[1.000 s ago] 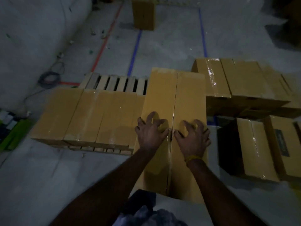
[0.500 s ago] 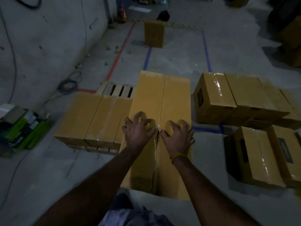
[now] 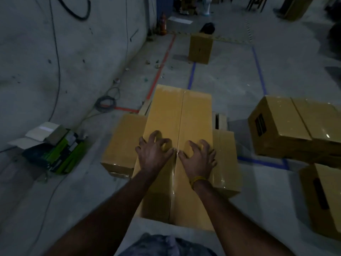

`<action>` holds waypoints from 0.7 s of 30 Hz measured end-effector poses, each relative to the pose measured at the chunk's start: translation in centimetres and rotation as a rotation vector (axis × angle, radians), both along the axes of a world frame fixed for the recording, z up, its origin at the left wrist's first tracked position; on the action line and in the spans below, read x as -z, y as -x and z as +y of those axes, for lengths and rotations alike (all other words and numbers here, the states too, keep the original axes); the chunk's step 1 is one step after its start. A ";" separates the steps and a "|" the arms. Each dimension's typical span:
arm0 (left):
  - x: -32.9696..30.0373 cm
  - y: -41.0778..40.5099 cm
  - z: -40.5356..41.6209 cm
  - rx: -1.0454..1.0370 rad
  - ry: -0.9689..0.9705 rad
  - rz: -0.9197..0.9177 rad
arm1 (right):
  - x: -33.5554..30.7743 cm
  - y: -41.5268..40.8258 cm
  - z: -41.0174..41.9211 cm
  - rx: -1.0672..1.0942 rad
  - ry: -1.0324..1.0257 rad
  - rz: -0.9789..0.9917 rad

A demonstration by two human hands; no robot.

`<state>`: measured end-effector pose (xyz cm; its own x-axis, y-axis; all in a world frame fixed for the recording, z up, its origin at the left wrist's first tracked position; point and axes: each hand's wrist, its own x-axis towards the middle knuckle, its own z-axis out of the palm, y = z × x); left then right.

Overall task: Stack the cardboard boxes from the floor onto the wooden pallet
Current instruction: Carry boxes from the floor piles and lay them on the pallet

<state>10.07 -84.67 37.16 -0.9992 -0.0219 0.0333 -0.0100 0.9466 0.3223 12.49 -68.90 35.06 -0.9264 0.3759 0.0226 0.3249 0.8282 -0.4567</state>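
Note:
A long cardboard box [image 3: 195,115] with a taped centre seam fills the middle of the view, lying lengthwise over the lower boxes on the wooden pallet [image 3: 220,120]. My left hand [image 3: 153,154] and my right hand [image 3: 198,158] sit on its top on either side of the seam, fingers bent and fingertips dug in. One lower box [image 3: 123,141] shows to its left and another [image 3: 226,163] to its right. Most of the pallet is hidden.
More cardboard boxes lie on the floor at the right [image 3: 287,126] and lower right [image 3: 324,196]. One box [image 3: 200,48] stands far ahead. Green packages [image 3: 55,152] and a coiled cable [image 3: 106,102] lie by the concrete wall [image 3: 55,61] on the left.
The long box has shifted left with both hands on it, from the pallet's right end to over the middle of the lower boxes. My view has lifted toward the far floor.

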 end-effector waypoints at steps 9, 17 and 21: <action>0.3 7.5 -11.8 -0.031 0.005 -0.002 | 0.2 7.8 -11.7 -0.052 0.043 -0.039; 4.3 17.7 -19.8 -0.046 0.043 -0.014 | 4.1 18.2 -19.3 -0.094 0.100 -0.061; 6.3 22.4 -23.9 -0.049 0.053 -0.028 | 5.8 22.8 -23.1 -0.108 0.102 -0.094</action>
<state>-12.37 -108.59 30.87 -0.9976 -0.0695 0.0074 -0.0649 0.9605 0.2706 -10.28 -92.04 29.30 -0.9576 0.2704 -0.0992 0.2821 0.8115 -0.5117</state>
